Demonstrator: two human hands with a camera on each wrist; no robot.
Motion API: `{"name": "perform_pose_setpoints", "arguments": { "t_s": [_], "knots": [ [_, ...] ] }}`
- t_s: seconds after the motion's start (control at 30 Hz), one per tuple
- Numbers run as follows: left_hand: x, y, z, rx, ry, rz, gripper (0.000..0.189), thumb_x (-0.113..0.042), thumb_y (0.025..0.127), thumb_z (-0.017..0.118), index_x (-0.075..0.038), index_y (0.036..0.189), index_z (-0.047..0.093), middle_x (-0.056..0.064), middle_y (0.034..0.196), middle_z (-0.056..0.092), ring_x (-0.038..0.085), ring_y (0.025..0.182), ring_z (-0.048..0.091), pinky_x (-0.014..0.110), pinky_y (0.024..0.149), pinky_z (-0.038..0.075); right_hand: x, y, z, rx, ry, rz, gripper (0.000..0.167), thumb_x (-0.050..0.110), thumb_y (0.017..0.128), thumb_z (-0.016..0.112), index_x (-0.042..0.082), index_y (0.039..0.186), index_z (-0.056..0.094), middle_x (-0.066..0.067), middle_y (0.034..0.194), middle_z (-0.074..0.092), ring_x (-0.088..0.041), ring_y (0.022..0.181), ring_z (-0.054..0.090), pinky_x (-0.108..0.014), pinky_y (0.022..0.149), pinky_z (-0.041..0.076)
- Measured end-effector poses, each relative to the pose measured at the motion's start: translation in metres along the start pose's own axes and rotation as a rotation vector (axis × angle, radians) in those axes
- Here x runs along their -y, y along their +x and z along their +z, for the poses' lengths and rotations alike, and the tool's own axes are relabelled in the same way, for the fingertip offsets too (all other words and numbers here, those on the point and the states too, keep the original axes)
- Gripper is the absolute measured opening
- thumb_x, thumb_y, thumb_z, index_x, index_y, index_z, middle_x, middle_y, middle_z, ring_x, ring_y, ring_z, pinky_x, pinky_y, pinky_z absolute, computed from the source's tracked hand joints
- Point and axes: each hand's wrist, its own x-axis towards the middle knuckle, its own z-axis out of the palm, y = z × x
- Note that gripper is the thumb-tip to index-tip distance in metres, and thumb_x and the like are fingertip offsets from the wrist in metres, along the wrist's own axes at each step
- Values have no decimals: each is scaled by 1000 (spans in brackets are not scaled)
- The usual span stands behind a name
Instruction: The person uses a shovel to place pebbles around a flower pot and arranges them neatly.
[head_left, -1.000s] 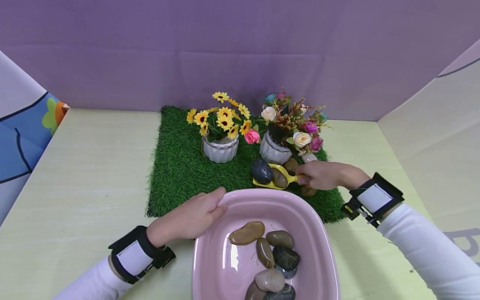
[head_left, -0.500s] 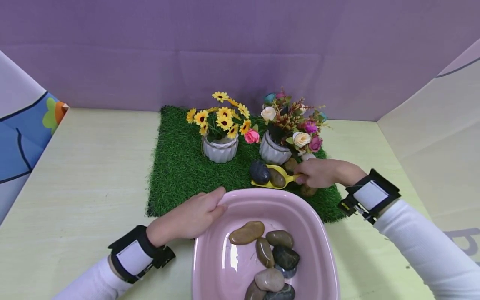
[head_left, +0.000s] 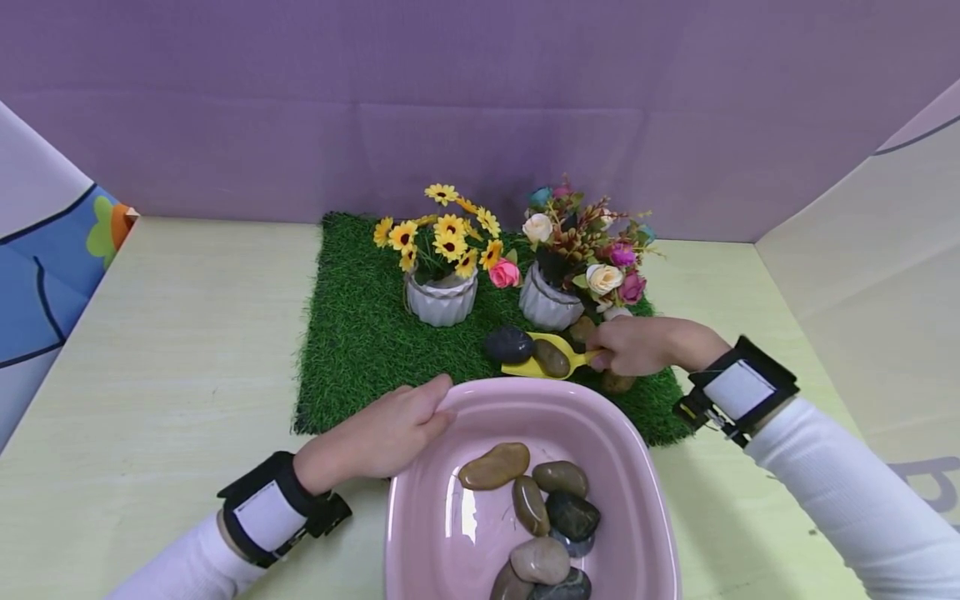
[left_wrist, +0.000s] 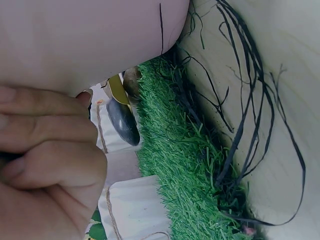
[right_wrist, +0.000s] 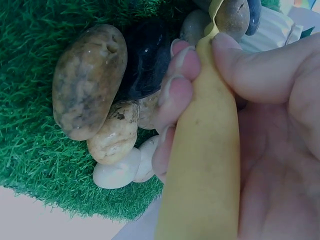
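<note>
My right hand (head_left: 630, 345) grips the handle of a small yellow toy shovel (head_left: 517, 368) over the artificial grass. A brown stone (head_left: 552, 358) lies in the shovel's blade, and a dark blue-grey stone (head_left: 509, 344) sits at its far-left edge, overhanging it. In the right wrist view the fingers and thumb wrap the yellow handle (right_wrist: 205, 150). My left hand (head_left: 386, 433) holds the upper left rim of a pink basin (head_left: 420, 533), its fingers curled under the rim in the left wrist view. Several stones lie in the basin, among them a tan one (head_left: 495, 466).
Two white pots, one with yellow flowers (head_left: 442, 300) and one with mixed roses (head_left: 550, 298), stand on the green grass mat (head_left: 352, 333) behind the shovel. More stones, including a mottled one (right_wrist: 90, 80), lie on the mat by the right hand. A purple backdrop (head_left: 480, 108) rises behind.
The dark blue-grey stone has shifted left, from inside the blade to its outer edge. My right hand and the shovel have moved slightly left. The left hand and basin stay put.
</note>
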Motion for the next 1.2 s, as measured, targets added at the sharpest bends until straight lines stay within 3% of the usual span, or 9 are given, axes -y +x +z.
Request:
{"name": "perform_pose_setpoints", "arguments": {
  "t_s": [0.23,0.57,0.77,0.93,1.1,1.2],
  "knots": [
    [0,1,0,1,-1,-4,9,-19,98,38,-12,93,39,5,72,51,6,54,59,21,48,50,1,1,-4,47,-6,35,16,4,91,41,4,79,52,2,63,34,-10,54,30,-23,54,30],
    [-1,1,0,3,-12,-11,9,-19,98,38,-11,93,39,5,74,52,7,54,59,21,45,49,10,0,-12,83,-41,58,25,10,94,41,11,70,49,3,60,32,-10,53,30,-23,52,29],
    [-1,1,0,-3,-7,-6,9,-18,98,38,-11,92,39,5,73,51,9,56,60,21,48,50,29,-1,-23,64,-113,84,28,13,95,43,12,67,44,2,60,31,-11,52,28,-23,52,27],
    [0,1,0,-9,2,2,9,-18,98,38,-11,92,39,4,71,50,9,55,59,22,49,49,51,4,-33,88,-206,187,28,15,94,45,14,66,44,2,59,31,-11,53,29,-25,53,28],
    [1,1,1,-8,4,11,9,-18,99,37,-11,92,38,4,71,50,7,53,58,22,49,49,69,5,-36,103,-178,317,24,9,91,45,14,67,46,2,58,33,-11,49,28,-25,48,30],
    [1,1,1,-6,1,15,9,-18,99,37,-11,93,38,4,71,51,7,53,59,22,49,49,79,3,-39,87,-207,346,20,6,88,46,13,70,50,1,61,39,-12,50,34,-24,47,31]
  ]
}}
